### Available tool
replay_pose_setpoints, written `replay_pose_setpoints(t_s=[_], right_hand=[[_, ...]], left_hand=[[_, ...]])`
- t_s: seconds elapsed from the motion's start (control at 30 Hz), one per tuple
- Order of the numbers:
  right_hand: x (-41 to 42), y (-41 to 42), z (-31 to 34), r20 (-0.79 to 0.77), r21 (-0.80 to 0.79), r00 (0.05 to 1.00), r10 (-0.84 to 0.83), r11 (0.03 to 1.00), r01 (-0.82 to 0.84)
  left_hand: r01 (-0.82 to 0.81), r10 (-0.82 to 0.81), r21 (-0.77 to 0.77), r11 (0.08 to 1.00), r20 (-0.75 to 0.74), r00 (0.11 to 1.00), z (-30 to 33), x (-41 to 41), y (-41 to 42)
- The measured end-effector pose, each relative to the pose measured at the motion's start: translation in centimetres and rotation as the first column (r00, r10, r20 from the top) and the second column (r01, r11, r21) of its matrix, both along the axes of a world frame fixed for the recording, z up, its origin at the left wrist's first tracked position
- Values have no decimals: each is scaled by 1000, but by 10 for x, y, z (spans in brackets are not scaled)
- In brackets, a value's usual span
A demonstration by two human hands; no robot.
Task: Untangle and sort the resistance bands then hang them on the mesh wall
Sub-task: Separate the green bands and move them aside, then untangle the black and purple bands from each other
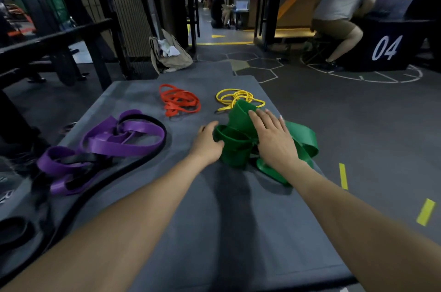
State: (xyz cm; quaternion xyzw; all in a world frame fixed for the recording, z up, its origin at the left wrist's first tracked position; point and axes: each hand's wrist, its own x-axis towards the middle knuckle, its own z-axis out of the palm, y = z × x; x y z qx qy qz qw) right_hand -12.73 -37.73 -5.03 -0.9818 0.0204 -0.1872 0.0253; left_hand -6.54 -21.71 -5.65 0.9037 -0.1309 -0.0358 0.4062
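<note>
Both hands on green bands, centre frame.
Left hand (208, 142) curls around a loop of the green bands (241, 146) on the grey worktop (214, 220); right hand (274, 138) presses flat, fingers spread, on top.

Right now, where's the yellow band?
In the head view, the yellow band lies at the mat's far right, beside the orange bands, just behind the green band.

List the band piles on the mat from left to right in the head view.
Purple bands → orange bands → green bands, with both hands on them. The yellow bands lie behind the green pile and overlap it across the picture, so their place in the order is unclear.
</note>
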Motion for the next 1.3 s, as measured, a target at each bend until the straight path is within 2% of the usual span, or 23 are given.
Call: replay_pose_setpoints(t_s=[0.4, 0.67, 0.97, 1.2, 1.3], right_hand=[[-9, 60, 25, -81, 35, 995, 51, 998, -48], [-5, 147, 20, -155, 122, 974, 164, 982, -145], [8, 262, -15, -161, 375, 918, 361, 883, -282], [17, 319, -52, -111, 511, 895, 433, 797, -322], [23, 328, -66, -135, 492, 865, 483, 791, -365]], left_hand=[[-48, 43, 61, 997, 85, 995, 21, -13, 66], [-147, 134, 123, 981, 112, 985, 13, -36, 168], [-315, 298, 219, 923, 106, 949, -25, -61, 290], [-319, 296, 214, 923, 131, 946, -56, -80, 327], [-290, 260, 193, 937, 167, 951, -65, -80, 327]])
